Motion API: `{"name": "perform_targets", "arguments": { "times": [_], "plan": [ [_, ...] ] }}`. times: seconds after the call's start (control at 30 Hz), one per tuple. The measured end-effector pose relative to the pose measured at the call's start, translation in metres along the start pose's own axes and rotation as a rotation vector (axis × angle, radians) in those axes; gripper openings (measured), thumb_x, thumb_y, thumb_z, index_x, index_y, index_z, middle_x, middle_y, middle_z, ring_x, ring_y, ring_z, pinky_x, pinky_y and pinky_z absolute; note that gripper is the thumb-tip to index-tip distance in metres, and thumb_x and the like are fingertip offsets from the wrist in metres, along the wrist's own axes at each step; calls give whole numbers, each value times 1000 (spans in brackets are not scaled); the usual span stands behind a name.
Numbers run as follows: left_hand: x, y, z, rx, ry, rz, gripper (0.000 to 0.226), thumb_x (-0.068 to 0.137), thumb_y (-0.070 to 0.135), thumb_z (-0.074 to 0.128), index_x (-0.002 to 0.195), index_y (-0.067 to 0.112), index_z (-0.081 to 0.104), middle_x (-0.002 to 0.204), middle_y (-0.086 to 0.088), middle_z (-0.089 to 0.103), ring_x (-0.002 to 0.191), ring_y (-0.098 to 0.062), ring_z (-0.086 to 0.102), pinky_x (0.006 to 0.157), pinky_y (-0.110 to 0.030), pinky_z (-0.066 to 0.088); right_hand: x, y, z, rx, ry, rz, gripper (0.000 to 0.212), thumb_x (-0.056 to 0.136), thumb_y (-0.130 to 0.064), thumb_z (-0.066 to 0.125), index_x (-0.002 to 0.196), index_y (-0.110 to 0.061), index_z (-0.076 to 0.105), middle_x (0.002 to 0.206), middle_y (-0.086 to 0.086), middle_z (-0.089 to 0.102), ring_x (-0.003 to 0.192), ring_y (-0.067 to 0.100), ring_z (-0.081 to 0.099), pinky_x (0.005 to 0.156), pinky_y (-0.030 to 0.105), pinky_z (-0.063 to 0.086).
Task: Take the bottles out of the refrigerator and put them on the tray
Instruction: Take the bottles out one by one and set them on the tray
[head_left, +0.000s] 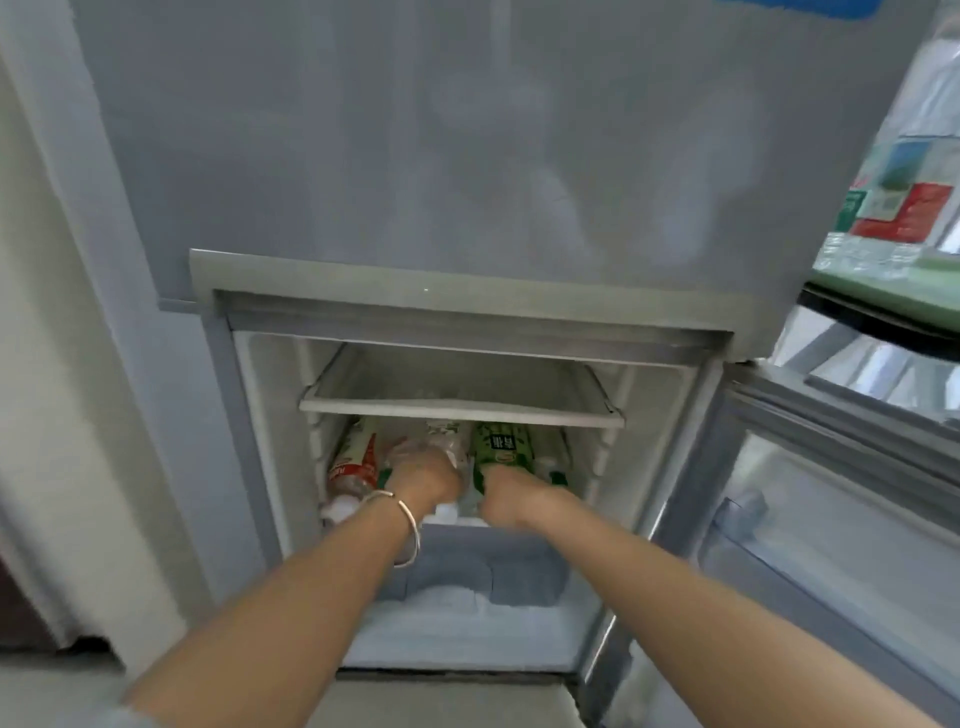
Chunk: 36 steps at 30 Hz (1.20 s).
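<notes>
Head view into the open lower compartment of a refrigerator (467, 322), door swung to the right. Several bottles lie on their sides, caps toward the viewer, on the shelf beneath an empty glass shelf (457, 402). The left hand (423, 480), a bangle (402, 525) at its wrist, is closed around the neck end of a clear bottle (431, 447); the right hand (511, 496) is closed around the lower end of a green-labelled bottle (501, 449). A red-labelled bottle (356, 467) lies just beside the clear one, untouched, at far left. No tray is in view.

Step in hand: withdrawal of two bottles at once. Good practice would likely be to draw each straight out along its axis, low enough to clear the glass shelf, with a firm wrap, since chilled plastic may be slick, and without nudging the neighbouring bottles.
</notes>
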<state>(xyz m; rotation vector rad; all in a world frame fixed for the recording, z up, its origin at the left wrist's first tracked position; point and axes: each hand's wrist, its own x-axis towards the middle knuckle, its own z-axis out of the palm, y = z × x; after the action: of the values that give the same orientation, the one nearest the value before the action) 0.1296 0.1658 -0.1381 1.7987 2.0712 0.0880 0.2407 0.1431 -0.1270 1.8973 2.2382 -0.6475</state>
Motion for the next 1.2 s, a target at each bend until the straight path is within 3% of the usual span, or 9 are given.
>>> {"name": "perform_targets", "arguments": {
  "times": [0.13,0.27,0.43,0.57,0.73,0.97,1.1,1.2],
  "plan": [
    [42,-6,30,-181,98,-35,43,97,35,40,119,2,59,122,-15,65,111,-27,63,92,-31,49,27,16,19,107,64,15,37,95,-13,47,132,-12,53,130,9,58,117,27,56,84,25,45],
    [68,0,45,-346,110,-95,42,96,46,42,81,12,61,102,-10,72,90,-25,68,80,-31,55,39,36,25,134,115,10,49,94,-10,44,142,-18,45,138,9,53,122,27,52,83,20,35],
    [73,1,47,-431,191,-166,38,91,43,56,68,13,51,96,-10,73,86,-26,69,64,-27,48,45,47,28,244,150,4,49,93,-8,47,141,-19,46,138,9,52,121,27,52,90,21,39],
    [60,2,33,-383,216,-196,28,87,39,64,83,11,64,98,-8,73,92,-22,69,66,-25,44,46,44,27,245,157,9,58,93,-10,47,149,-18,30,143,9,46,125,28,48,93,23,39],
    [40,0,26,-425,280,-198,26,84,31,64,88,5,69,93,-11,73,81,-22,66,65,-23,42,35,27,25,234,156,-30,85,91,-10,54,157,-18,0,163,7,15,143,30,31,112,32,31],
    [-15,-7,4,-420,446,-126,20,75,24,69,68,6,64,80,-15,72,67,-26,61,52,-25,40,3,18,23,244,131,-89,92,90,-3,52,155,-14,-12,165,5,-8,150,27,15,118,33,20],
    [-47,-8,-13,-318,530,-64,28,73,21,69,55,13,50,63,-7,62,54,-19,55,42,-22,34,-22,17,13,245,124,-108,93,90,4,47,154,-17,-17,165,4,-13,148,27,21,115,31,26],
    [-80,3,-31,-101,552,51,15,73,29,66,69,16,60,74,-4,67,73,-24,66,54,-26,49,-45,17,2,219,106,-141,97,90,0,54,155,-17,-16,165,7,-3,145,29,29,112,33,33]
  ]
}}
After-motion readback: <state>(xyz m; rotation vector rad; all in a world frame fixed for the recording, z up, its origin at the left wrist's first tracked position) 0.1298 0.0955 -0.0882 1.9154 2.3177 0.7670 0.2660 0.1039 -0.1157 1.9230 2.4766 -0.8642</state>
